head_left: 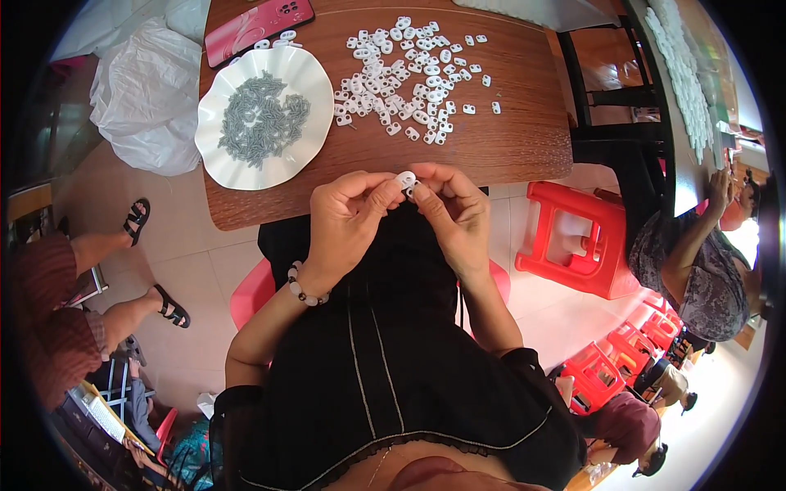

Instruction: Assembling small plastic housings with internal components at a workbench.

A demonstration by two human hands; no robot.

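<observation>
At the table's near edge, my left hand [348,217] and my right hand [458,219] meet fingertip to fingertip. Between them they pinch a small white plastic cord lock [405,179]; a hole shows in it, and the fingers cover part of it. Beyond my hands, a loose pile of similar white two-holed pieces [409,78] spreads over the brown wooden table [508,135]. To the left stands a white wavy-rimmed bowl [214,159], holding many small grey coil-like pieces, seemingly springs [262,119].
A pink phone [258,31] lies at the far left of the table, with a few white pieces beside it. A white plastic bag [147,98] is left of the table. Red stools [585,237] stand to the right. Other people sit on both sides.
</observation>
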